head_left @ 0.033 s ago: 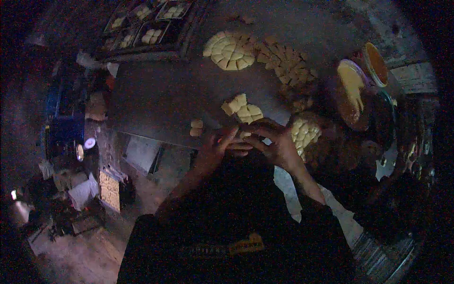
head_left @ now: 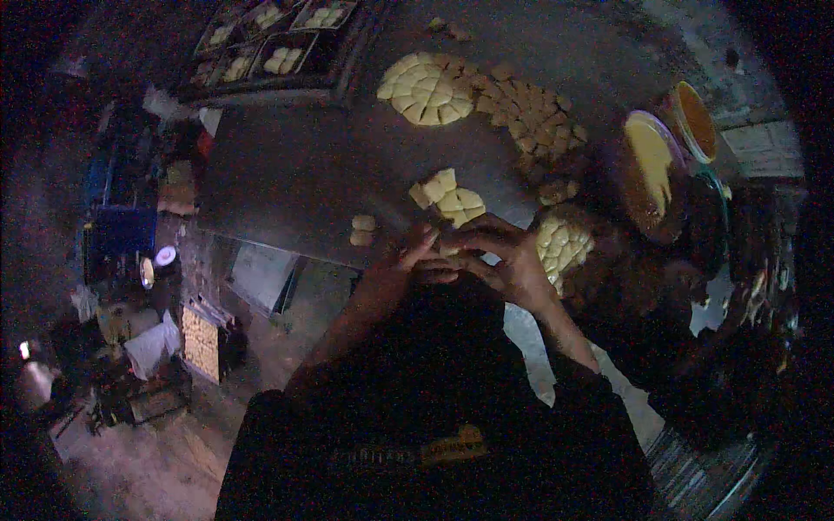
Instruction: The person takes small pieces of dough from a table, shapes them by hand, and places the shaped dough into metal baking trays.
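Note:
Near the table's front edge, my left hand (head_left: 426,259) and my right hand (head_left: 504,252) meet with fingers bent inward. A small piece of dough (head_left: 448,247) is pinched between them, mostly covered by the fingers. Just beyond the fingertips lies a cluster of pale cut dough pieces (head_left: 456,203). To the left of my left hand sit two small dough pieces (head_left: 363,230), side by side. Close to the right of my right hand is a heap of pale, cut dough (head_left: 563,243).
Farther back on the dark table (head_left: 287,174) lie a round of scored pale dough (head_left: 426,91) and many brown chunks (head_left: 530,113). A tub with yellow contents (head_left: 651,165) and an orange-lined bucket (head_left: 695,122) stand right. Trays of dough balls (head_left: 282,59) are at back left.
The fingers have shifted slightly around the dough piece, and less of it shows. The whole view has tilted a little; the other things keep their places.

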A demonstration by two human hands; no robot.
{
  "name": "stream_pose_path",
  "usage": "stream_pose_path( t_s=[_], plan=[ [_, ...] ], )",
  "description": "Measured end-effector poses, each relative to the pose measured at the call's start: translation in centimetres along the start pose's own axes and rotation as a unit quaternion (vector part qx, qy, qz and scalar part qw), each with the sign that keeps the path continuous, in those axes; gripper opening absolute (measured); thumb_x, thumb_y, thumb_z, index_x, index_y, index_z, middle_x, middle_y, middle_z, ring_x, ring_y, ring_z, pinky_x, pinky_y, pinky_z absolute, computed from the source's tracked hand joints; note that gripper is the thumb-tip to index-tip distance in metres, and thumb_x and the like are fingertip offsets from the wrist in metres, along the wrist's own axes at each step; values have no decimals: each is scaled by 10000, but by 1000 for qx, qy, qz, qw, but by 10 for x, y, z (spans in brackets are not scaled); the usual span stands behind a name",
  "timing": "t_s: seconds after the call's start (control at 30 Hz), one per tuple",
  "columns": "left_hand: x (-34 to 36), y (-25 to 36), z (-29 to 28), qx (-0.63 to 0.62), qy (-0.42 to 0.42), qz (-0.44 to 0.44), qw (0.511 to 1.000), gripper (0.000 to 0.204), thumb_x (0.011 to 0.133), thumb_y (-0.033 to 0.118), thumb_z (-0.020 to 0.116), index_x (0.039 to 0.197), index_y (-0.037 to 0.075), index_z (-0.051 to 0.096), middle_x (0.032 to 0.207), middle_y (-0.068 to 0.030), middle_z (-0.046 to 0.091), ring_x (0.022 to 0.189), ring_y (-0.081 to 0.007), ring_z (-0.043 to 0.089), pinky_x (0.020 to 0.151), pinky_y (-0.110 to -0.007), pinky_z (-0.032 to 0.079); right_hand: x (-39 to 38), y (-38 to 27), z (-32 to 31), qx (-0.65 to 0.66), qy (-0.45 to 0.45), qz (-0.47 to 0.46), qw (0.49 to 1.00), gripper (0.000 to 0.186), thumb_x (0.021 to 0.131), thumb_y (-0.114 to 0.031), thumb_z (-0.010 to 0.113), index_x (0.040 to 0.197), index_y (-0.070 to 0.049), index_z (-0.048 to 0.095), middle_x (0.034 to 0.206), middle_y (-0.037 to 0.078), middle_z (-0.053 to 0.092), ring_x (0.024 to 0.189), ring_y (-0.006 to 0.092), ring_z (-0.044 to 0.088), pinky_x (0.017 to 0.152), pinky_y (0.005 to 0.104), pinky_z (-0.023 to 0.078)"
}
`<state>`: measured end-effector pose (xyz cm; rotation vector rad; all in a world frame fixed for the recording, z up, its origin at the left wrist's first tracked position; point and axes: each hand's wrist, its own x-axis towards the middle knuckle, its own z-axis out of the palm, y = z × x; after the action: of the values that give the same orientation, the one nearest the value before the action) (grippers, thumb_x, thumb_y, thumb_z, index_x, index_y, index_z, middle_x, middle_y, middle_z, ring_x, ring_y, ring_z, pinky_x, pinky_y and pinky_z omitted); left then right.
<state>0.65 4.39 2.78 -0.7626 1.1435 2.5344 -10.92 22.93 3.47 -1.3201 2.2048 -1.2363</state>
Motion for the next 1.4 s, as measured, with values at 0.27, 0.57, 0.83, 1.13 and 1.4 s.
stream_pose_path(
  t_s=[0.27,0.57,0.83,1.13,1.4],
  plan=[
    [-10,-25,-14,296,32,107,949,494,853,149,758,1271,-16,553,1140,-117,668,1039,-219,649,918,-361,519,5,0,18,194,-87,45,976,246,778,-49,785,998,-65,676,1000,83,647,913,223,635,759,331,520],
    [14,-36,-97,274,19,90,957,198,927,60,601,1116,13,631,1091,-88,685,1002,-190,654,873,-332,530,-9,-22,96,36,88,51,994,385,835,-101,734,1191,-11,616,1146,139,612,1066,336,602,928,379,479],
    [4,-27,-133,511,25,299,806,466,955,166,628,1370,35,465,1295,-167,575,1162,-283,601,929,-369,511,13,6,141,128,-101,163,973,408,900,-216,645,1254,-24,580,1170,222,633,1062,395,615,931,453,489],
    [42,31,-171,718,-134,274,626,914,746,72,778,1516,120,289,1443,-148,446,1345,-349,421,1134,-470,333,38,38,195,185,77,94,975,366,878,-147,637,1233,-60,616,1246,186,601,1141,367,572,962,445,459],
    [65,17,-204,470,-147,143,858,828,725,-38,739,1449,104,364,1324,-159,528,1203,-342,546,1029,-426,444,47,39,221,48,67,95,992,351,911,-177,602,1229,-30,588,1219,199,612,1118,377,577,920,448,488]
  ],
)
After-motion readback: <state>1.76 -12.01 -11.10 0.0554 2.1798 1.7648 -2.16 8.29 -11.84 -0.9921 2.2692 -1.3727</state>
